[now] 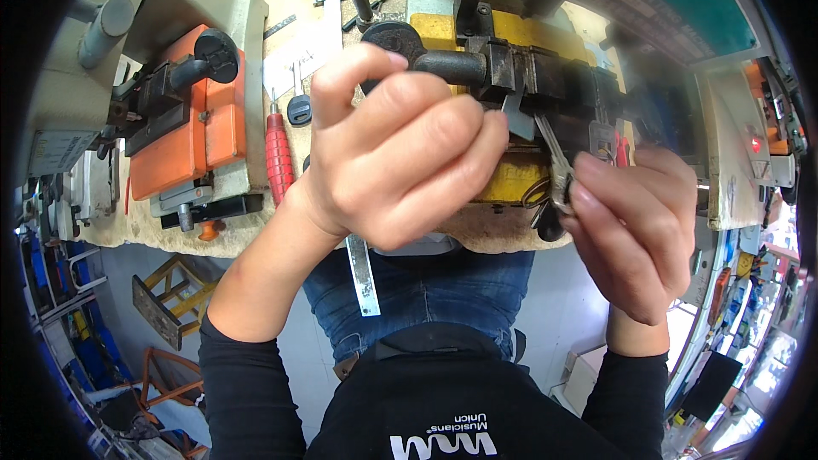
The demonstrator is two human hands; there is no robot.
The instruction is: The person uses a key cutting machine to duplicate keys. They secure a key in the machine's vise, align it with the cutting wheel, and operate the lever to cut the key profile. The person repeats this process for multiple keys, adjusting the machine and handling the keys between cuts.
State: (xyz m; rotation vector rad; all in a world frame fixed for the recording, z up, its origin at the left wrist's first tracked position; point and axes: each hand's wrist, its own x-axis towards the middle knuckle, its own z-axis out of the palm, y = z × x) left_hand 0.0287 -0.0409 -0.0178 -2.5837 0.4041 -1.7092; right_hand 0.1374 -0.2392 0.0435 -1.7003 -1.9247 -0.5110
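My left hand (400, 145) is closed at the black clamp knob (392, 37) of a key cutting machine (545, 47); its fingers hide part of the grip. Between thumb and fingers, my right hand (635, 217) pinches a silver metal key (555, 158), its blade pointing up toward the machine's dark jaws (511, 68). Just left of the key blade, a thin flat metal plate (518, 119) sticks out below the jaws; I cannot tell what holds it. A dark ring-shaped piece (537, 193) and a black rounded piece (547, 223) show beside the right fingertips.
Left of my left hand lie a red-handled screwdriver (279, 158) and a black-headed key (298, 108). A second machine with an orange base (187, 119) stands further left. A flat metal strip (362, 277) juts past the bench edge (511, 238). A yellow stool (175, 298) is below.
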